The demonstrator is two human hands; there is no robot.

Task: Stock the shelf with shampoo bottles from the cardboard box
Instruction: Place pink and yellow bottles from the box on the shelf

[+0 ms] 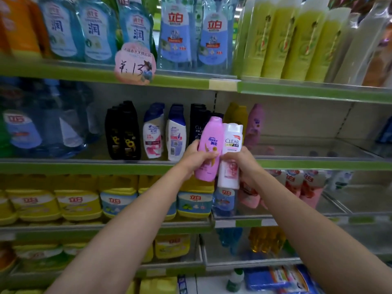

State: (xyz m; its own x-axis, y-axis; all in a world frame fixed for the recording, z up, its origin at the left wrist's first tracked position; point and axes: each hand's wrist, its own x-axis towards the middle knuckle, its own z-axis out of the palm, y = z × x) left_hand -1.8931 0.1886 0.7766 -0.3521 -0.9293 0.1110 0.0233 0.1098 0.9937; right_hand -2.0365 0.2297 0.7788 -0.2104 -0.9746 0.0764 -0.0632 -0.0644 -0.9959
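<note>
My left hand [196,157] grips a pink Rejoice shampoo bottle [210,141], held upright in front of the middle shelf [297,164]. Right beside it, touching it, my right hand [238,160] grips a white Clear shampoo bottle [232,149], also upright. Both bottles hang in front of the shelf's green front edge. On that shelf stand black bottles [123,132], white Head & Shoulders bottles [153,134], dark Clear bottles [198,122], yellow bottles [236,113] and a pink bottle [255,124]. The cardboard box is out of view.
Bare shelf floor [307,149] stretches to the right of the pink bottle. Large blue detergent jugs [42,124] fill the shelf's left end. Blue refill pouches [176,32] and green bottles [297,43] stand on the shelf above; yellow detergent tubs [78,202] below.
</note>
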